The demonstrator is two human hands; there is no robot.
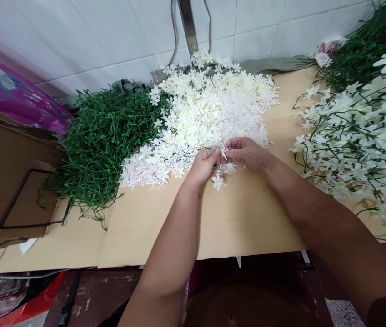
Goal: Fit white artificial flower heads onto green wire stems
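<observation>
Both my hands meet at the front edge of a heap of loose white artificial flowers (193, 120). Between thumb and fingers, my left hand (205, 164) pinches a green artificial stem (209, 148). Just to its right, my right hand (245, 152) has its fingertips closed on a small white flower head (223, 153), right against the stem's end. Whether the flower is seated on the stem cannot be made out. Below my left fingers, another white flower (218, 182) lies over the cardboard, with a bit of green stem beside it.
A thick pile of green stems (111, 141) lies left of the heap, beside a cardboard box (12, 168) and a black wire frame (25, 225). White flowers on stems (359, 150) spread at the right, with more green stems (356, 54) behind. Cardboard (158, 227) covers the table by a tiled wall.
</observation>
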